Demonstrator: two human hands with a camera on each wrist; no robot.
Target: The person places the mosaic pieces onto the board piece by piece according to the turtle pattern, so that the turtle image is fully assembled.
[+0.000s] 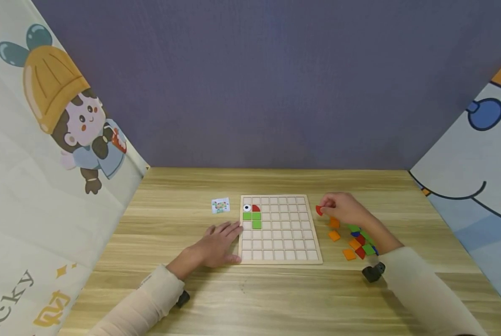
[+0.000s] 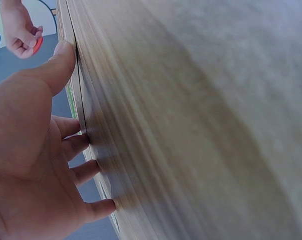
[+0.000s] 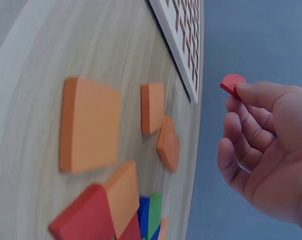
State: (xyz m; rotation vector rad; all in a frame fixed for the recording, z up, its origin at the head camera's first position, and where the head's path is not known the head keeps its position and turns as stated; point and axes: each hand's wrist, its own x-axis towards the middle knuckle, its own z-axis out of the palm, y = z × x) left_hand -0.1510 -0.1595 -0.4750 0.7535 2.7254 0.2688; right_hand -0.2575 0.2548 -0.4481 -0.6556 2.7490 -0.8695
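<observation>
From my end, everything hangs on one line across the desk (image 1: pixel 250 298): the red piece (image 1: pixel 319 210) sits just off the board (image 1: pixel 289 234), whose middle lies toward eight o'clock from it. The right hand (image 1: pixel 346 207) has it, fingers (image 3: pixel 233 127) pinching it at one side; it looks quarter-round, though they hide part and I can't swear to its turn. The fitted red quarter (image 1: pixel 256 208) lies at nine o'clock from it, across several bare cells. The left hand (image 1: pixel 216 245) is nearer that corner, yet its fingers are spread, gripping nothing, tips against the board's nine-o'clock edge. I'd judge any placing there means the right reaching across. Loose tiles (image 1: pixel 349 254) lie toward five o'clock from the piece.
</observation>
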